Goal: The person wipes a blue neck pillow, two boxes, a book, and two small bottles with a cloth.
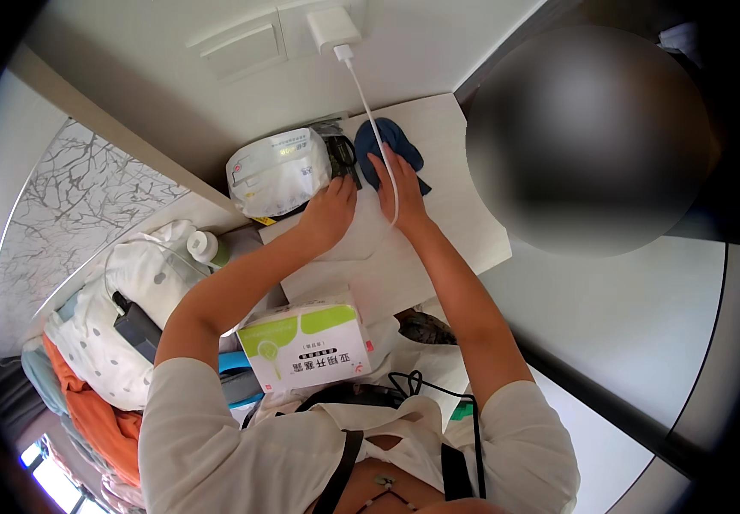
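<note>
My right hand rests on a dark blue folded cloth item, its fingers spread apart over the fabric. A white charging cable runs down across that hand from a wall charger. Just to the left, my left hand has its fingers bent together at the edge of a black item. What those fingers hold, if anything, is hidden. Beside them lies a plump white plastic package. Both hands are over a pale tabletop against the wall.
Close to my body stands a white and green box. At left, a spotted white cloth bears a black power-bank-like block, near a white-capped bottle. Orange fabric lies beyond. A blurred round patch covers the upper right.
</note>
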Demonstrator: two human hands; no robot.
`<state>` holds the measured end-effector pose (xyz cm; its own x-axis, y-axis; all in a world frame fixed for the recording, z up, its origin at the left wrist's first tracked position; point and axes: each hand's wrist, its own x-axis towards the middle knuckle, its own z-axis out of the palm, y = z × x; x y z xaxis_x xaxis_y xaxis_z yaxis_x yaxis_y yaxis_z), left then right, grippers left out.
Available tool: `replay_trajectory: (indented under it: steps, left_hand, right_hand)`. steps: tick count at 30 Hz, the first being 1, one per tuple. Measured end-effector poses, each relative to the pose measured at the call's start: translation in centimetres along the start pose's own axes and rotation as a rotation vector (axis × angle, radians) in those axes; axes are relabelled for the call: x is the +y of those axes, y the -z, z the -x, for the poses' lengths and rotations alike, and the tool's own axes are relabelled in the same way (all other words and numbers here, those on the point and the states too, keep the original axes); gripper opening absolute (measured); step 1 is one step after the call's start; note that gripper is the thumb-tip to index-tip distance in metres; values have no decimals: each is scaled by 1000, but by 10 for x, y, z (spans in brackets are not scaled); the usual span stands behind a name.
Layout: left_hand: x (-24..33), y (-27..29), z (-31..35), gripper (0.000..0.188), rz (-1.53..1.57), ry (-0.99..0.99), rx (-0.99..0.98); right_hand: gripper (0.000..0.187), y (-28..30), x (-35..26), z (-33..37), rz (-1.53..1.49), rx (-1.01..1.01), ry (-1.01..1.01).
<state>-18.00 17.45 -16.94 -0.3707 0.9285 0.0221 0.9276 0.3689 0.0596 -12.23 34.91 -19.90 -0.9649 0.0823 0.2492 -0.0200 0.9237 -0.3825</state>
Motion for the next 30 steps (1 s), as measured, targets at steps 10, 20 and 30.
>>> replay_trajectory:
  steps: [10, 20, 30]
  left_hand:
    - [1, 20, -24, 35, 88, 97, -4]
    - [-8, 13, -19, 41, 9, 19, -64]
    - [-6, 16, -27, 38, -40, 8, -29]
  right_hand:
    - [50, 10, 29, -33, -40, -83, 63]
    - [52, 21, 141, -47, 175, 56, -100]
    - [48, 35, 94, -13, 623, -100, -592]
